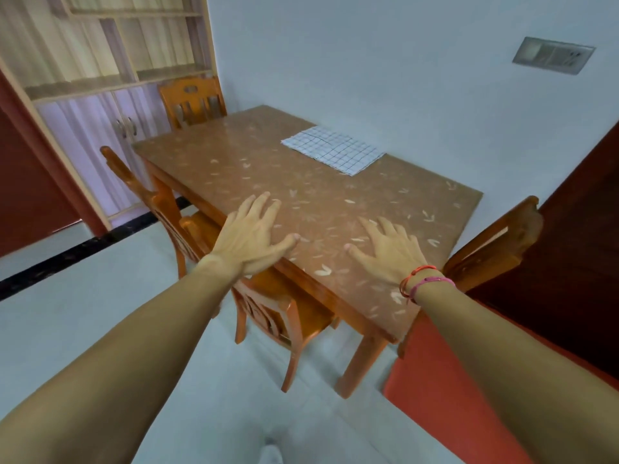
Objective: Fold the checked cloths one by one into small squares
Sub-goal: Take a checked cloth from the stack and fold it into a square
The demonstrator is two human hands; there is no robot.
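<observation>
- While nothing has been picked up yet, the left hand (254,229) hovers palm down over the near edge of the table (217,155), fingers spread and straight; I cannot tell whether it touches the top.
- Further right and much farther back, the checked cloth (333,149) lies flat on the table close to the wall, well apart from both hands. How many layers it has I cannot tell.
- Right of that, the right hand (388,249) is likewise spread, palm down, holding nothing.
- Judged from this, folding has not begun and the step in hand is the reach. The next move calls for stretching across the table and pinching the cloth's near corners to draw it closer.
</observation>
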